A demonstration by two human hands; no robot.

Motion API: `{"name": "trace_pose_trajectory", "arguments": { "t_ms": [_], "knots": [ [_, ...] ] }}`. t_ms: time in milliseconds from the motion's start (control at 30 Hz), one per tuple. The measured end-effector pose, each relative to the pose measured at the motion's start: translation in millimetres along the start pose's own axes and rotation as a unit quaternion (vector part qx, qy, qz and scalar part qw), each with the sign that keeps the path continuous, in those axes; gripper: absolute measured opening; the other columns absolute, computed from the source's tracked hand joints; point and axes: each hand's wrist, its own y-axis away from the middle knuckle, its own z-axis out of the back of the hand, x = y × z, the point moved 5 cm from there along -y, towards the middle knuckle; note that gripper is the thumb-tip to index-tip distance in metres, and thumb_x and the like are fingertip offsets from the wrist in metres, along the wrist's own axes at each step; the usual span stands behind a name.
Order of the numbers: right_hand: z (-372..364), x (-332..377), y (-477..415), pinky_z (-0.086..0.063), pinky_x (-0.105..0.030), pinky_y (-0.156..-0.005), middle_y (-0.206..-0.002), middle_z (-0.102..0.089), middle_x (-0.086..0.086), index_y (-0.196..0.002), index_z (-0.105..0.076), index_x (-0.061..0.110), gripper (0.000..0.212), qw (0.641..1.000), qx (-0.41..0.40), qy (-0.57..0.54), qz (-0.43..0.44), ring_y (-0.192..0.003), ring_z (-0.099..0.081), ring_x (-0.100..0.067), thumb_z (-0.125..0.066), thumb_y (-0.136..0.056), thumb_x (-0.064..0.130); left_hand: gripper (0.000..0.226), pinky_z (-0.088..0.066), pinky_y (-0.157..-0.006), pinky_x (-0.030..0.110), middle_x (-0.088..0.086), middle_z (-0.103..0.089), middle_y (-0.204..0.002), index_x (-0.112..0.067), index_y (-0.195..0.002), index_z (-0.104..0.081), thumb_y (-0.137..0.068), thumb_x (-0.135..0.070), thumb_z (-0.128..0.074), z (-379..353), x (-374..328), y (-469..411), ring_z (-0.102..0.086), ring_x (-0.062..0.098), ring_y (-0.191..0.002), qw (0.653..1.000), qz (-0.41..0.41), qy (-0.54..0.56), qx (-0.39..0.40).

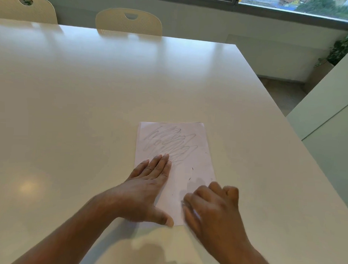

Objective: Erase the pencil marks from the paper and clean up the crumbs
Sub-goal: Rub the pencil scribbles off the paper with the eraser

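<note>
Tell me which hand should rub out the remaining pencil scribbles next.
Probably the right hand: it is curled and free over the paper's near corner, while the left hand lies flat, pinning the sheet below the scribbles.

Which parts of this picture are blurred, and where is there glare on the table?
Head view: the right hand is motion-blurred, worst at its fingers; the left hand and the pencil marks on the paper are fairly sharp. A soft glare spot lies on the table, at the near left.

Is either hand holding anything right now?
Left hand presses flat on the paper's left part. Right hand is curled, blurred; contents cannot be told.
</note>
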Motion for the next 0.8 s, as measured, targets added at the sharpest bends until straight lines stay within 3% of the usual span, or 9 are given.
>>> {"name": "trace_pose_trajectory", "arguments": {
  "t_ms": [167,333,567,667,800],
  "knots": [
    [9.9,-45.8,-1.3,-0.023,-0.037,-0.075,-0.076,-0.067,0.014,-0.081,-0.076,0.033,0.012,0.994,-0.030,0.014,-0.108,-0.075,-0.060,-0.018,-0.067,-0.088,0.038,0.137,0.025,-0.125,0.034,-0.011,0.058,-0.153,-0.022,-0.151,0.045,-0.083,-0.088,-0.055,-0.8,0.5,0.6,0.055,0.001,-0.138,1.000,-0.002,-0.001,0.000],
    [5.8,-9.8,15.2,-0.028,-0.039,-0.075,-0.075,-0.061,0.012,-0.079,-0.071,0.031,0.012,0.999,-0.020,-0.010,-0.039,-0.076,-0.057,-0.018,-0.069,-0.090,0.036,0.138,0.027,-0.124,0.033,-0.009,0.059,-0.153,-0.022,-0.151,0.045,-0.083,-0.089,-0.055,-0.8,0.9,-0.3,0.055,0.003,-0.139,1.000,-0.001,-0.008,0.000],
    [10.2,-32.7,8.5,-0.019,-0.036,-0.076,-0.076,-0.066,0.014,-0.080,-0.075,0.033,0.008,0.995,-0.038,-0.004,-0.090,-0.075,-0.058,-0.016,-0.070,-0.085,0.035,0.138,0.027,-0.123,0.032,-0.008,0.059,-0.153,-0.022,-0.151,0.045,-0.082,-0.089,-0.054,-0.8,1.1,-0.9,0.054,0.003,-0.140,1.000,-0.002,-0.008,-0.002],
    [6.1,-13.8,10.5,-0.021,-0.036,-0.076,-0.075,-0.062,0.014,-0.081,-0.073,0.033,0.008,0.998,-0.025,-0.018,-0.058,-0.075,-0.056,-0.015,-0.070,-0.087,0.036,0.138,0.027,-0.123,0.032,-0.008,0.059,-0.152,-0.022,-0.151,0.045,-0.083,-0.089,-0.055,0.0,0.9,-1.3,0.054,0.004,-0.140,1.000,-0.002,-0.002,0.001],
    [-0.5,-16.8,-14.1,-0.030,-0.036,-0.073,-0.083,-0.068,0.018,-0.088,-0.075,0.036,0.010,0.993,-0.011,-0.088,-0.084,-0.079,-0.059,-0.009,-0.067,-0.088,0.042,0.139,0.025,-0.125,0.034,-0.009,0.058,-0.154,-0.021,-0.152,0.044,-0.083,-0.088,-0.056,-0.5,0.2,0.2,0.054,0.003,-0.140,1.000,-0.005,0.010,-0.004]
  ]
}}
